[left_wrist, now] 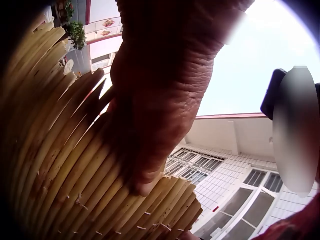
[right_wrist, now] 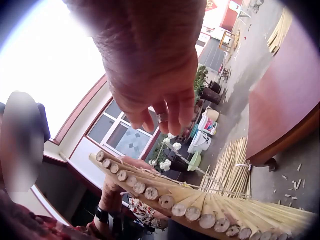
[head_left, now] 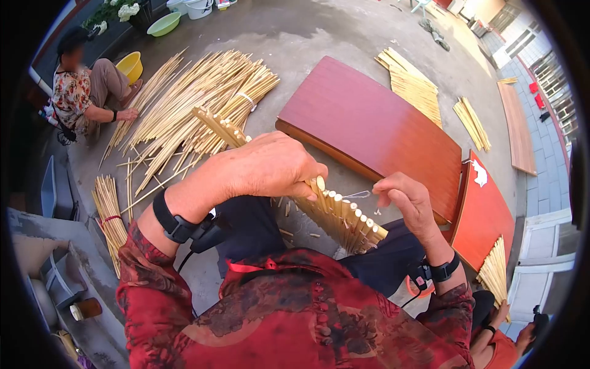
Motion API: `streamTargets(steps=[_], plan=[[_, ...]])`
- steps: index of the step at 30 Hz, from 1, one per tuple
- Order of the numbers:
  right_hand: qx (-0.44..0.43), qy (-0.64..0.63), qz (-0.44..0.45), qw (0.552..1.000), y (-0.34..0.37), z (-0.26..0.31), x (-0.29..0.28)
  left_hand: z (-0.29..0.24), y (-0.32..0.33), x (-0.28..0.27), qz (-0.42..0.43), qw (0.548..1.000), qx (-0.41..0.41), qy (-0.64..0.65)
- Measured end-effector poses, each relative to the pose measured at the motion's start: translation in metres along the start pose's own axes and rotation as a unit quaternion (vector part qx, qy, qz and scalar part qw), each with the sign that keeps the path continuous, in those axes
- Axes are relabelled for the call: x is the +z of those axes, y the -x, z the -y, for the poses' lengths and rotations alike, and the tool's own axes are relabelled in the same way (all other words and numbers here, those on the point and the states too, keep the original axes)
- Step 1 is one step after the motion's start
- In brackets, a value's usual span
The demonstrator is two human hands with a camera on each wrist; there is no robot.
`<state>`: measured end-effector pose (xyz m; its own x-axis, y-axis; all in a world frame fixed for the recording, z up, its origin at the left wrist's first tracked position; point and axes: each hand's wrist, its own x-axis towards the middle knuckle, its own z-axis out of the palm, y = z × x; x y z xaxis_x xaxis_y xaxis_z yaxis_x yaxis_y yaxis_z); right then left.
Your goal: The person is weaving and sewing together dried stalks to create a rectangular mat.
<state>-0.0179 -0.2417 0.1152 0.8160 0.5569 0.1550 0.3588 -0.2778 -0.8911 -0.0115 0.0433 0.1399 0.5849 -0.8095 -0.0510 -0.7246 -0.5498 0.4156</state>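
Note:
A mat of pale plant stalks (head_left: 335, 218), stitched side by side with thread, lies across the person's lap with its round cut ends facing up. The left hand (head_left: 264, 166) grips the mat near its top edge, thumb against the stalks. From the left wrist, this hand (left_wrist: 155, 105) is seen pressing on the stalks (left_wrist: 75, 170), where rows of small stitches show. Above the mat's other end is the right hand (head_left: 409, 200), fingers curled, pinching a thin white thread (head_left: 356, 195). In the right wrist view the thread (right_wrist: 187, 161) runs from the fingers down to the stalks.
A large pile of loose stalks (head_left: 203, 98) lies on the concrete ahead, beside a reddish wooden tabletop (head_left: 369, 129). A tied bundle (head_left: 109, 215) stands at left. One person (head_left: 77, 92) crouches at the pile; another (head_left: 501, 338) sits at lower right.

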Motion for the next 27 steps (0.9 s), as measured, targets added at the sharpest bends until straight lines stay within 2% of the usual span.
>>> streamTargets(steps=[2,3,4,6,7,8,10,12,14,18,20,27], plan=[[-0.114,0.164,0.084,0.976,-0.011,0.015,0.011,-0.004,0.011,0.012,-0.058,0.997,0.051,0.003],[-0.159,0.163,0.092,0.969,-0.014,0.011,0.020,-0.010,0.016,0.008,-0.031,0.999,0.034,-0.002],[-0.151,0.147,0.091,0.973,-0.016,0.009,0.025,-0.012,0.020,0.009,-0.017,0.999,0.029,0.007],[-0.207,0.205,0.130,0.948,-0.022,0.010,0.030,-0.018,0.032,0.013,-0.064,0.997,0.026,-0.015],[-0.226,0.227,0.124,0.939,-0.026,0.009,0.032,-0.023,0.037,0.015,-0.058,0.998,0.020,-0.016],[-0.224,0.210,0.126,0.943,-0.029,0.010,0.031,-0.027,0.042,0.024,-0.095,0.995,0.020,-0.022],[-0.210,0.216,0.210,0.930,-0.033,0.010,0.028,-0.033,0.050,0.031,-0.138,0.990,0.017,-0.036],[-0.222,0.203,0.248,0.921,-0.036,0.007,0.030,-0.038,0.054,0.035,-0.142,0.990,-0.002,-0.023],[-0.222,0.181,0.326,0.901,-0.041,0.007,0.026,-0.042,0.055,0.036,-0.152,0.988,-0.015,-0.013],[-0.196,0.179,0.342,0.901,-0.042,0.012,0.024,-0.043,0.051,0.034,-0.173,0.984,-0.036,-0.009],[-0.200,0.220,0.355,0.886,-0.043,0.021,0.023,-0.044,0.050,0.034,-0.174,0.984,-0.040,-0.007],[-0.193,0.227,0.376,0.877,-0.046,0.030,0.022,-0.038,0.045,0.034,-0.187,0.982,-0.014,-0.016]])
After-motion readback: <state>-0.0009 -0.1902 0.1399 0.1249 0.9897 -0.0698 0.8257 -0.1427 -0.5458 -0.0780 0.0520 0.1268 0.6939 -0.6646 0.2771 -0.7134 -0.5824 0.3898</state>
